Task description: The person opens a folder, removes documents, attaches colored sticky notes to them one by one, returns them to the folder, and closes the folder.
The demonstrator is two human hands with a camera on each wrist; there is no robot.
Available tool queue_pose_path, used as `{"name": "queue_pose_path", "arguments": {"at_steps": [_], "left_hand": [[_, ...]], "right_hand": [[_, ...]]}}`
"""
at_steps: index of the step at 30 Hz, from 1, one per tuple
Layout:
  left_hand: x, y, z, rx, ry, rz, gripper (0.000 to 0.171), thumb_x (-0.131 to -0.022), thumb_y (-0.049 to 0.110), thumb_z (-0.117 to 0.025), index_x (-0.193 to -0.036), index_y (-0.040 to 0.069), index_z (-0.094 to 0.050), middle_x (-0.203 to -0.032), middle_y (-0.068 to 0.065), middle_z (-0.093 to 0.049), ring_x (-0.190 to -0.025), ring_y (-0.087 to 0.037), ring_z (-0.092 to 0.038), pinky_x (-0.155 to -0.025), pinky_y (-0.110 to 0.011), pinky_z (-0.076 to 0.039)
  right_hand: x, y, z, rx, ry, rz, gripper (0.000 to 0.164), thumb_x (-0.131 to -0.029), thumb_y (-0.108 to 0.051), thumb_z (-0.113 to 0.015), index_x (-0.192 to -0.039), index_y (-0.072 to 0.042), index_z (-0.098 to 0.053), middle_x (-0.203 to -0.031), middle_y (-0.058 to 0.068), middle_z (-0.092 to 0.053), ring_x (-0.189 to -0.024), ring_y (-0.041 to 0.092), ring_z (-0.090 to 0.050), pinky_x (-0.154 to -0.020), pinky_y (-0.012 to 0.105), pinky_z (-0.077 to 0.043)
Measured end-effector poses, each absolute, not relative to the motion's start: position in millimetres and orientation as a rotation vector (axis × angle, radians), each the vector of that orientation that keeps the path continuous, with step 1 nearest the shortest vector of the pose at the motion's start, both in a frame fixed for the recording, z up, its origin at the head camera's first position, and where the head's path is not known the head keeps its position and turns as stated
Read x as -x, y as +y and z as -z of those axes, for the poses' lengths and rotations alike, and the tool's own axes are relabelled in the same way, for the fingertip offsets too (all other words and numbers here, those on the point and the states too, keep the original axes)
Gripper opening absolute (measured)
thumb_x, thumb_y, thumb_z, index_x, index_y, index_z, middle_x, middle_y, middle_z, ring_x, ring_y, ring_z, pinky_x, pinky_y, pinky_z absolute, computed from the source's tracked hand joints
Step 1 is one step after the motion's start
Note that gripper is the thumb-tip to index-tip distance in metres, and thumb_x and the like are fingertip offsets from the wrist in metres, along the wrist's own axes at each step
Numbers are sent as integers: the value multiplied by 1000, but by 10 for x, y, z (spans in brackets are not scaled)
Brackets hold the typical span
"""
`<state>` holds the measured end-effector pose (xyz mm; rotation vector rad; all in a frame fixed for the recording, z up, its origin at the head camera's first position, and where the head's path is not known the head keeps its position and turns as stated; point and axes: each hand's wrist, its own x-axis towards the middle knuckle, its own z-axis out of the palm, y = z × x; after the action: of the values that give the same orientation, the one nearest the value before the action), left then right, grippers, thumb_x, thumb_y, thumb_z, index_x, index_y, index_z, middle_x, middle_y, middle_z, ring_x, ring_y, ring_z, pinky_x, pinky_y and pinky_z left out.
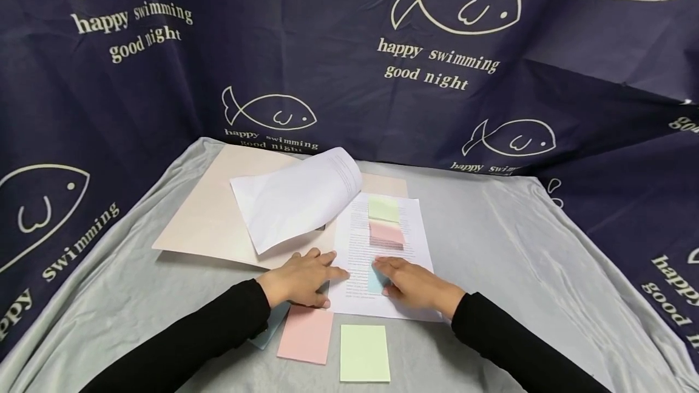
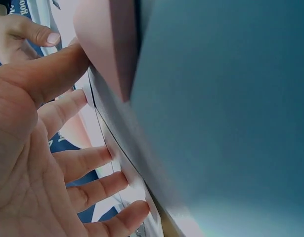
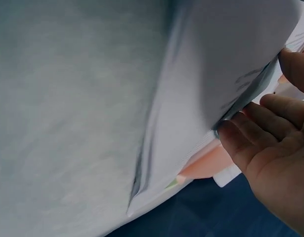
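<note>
A stack of printed sheets lies on the cloth, with a green sticky note, a pink sticky note and a blue sticky note in a column on it. My right hand rests on the blue note, fingertips and thumb touching it with fingers fairly straight. Spread fingers of my left hand touch the sheets' left edge and the board beside it. Below the left hand lie a pink sticky pad and a blue pad, partly hidden by the wrist. A green pad sits to their right.
A large pale pink folder lies behind, reaching under the stack. Over it, a turned-back white page curls upward. Grey cloth covers the table, and a dark blue fish-print curtain hangs around it.
</note>
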<state>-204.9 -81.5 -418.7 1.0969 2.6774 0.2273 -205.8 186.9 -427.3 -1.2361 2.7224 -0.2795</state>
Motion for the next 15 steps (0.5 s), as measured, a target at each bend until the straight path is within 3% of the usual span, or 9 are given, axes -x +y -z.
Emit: {"name": "queue_pose_path", "arguments": {"at_steps": [15], "left_hand": [[2066,-807,4184,-1108,2671,-271,58,-76,33,-75,-131,26,-55,-140,-17,-39,-115,-30,-40,-80,-53,-39]], "right_hand": [[2001,2277,4274,1145,2801,339,43,-88,-9,-63,-125,10,-52,-128,21,-52,-119,33,-46,-94,44,-38]]}}
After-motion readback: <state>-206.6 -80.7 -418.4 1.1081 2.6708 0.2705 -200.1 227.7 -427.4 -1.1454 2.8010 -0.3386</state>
